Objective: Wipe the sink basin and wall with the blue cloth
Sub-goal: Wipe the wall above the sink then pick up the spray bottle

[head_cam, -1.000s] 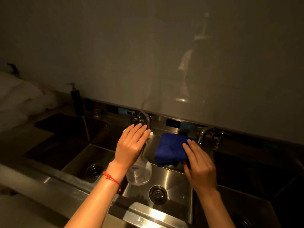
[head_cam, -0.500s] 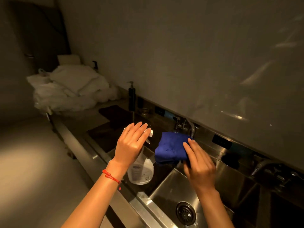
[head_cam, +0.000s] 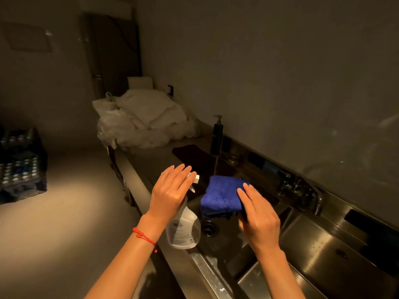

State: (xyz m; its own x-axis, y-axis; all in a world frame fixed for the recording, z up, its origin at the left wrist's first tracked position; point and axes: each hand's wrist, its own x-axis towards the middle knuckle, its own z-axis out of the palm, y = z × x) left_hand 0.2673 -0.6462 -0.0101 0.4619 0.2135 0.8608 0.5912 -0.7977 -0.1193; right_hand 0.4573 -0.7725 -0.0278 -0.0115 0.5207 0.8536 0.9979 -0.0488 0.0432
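Note:
My right hand (head_cam: pixel 258 216) holds a folded blue cloth (head_cam: pixel 222 196) in the air above the steel sink basin (head_cam: pixel 319 251). My left hand (head_cam: pixel 170 193) grips a clear spray bottle (head_cam: pixel 183 227) by its white trigger head, fingers stretched out over the top, the nozzle pointing toward the cloth. The bottle hangs over the sink's front rim. A drain (head_cam: pixel 208 228) shows just below the cloth. The grey wall (head_cam: pixel 280 93) rises behind the sink. A red string bracelet sits on my left wrist.
A tap (head_cam: pixel 302 190) stands at the back of the sink. A dark pump bottle (head_cam: pixel 217 137) and a dark mat (head_cam: pixel 192 154) sit farther left on the counter, beyond them a heap of white linen (head_cam: pixel 146 119). Packs of bottles (head_cam: pixel 20 165) stand on the floor at left.
The view has swung to the left along the counter, bringing the linen heap and floor into sight. Both hands keep the same pose with bottle and cloth.

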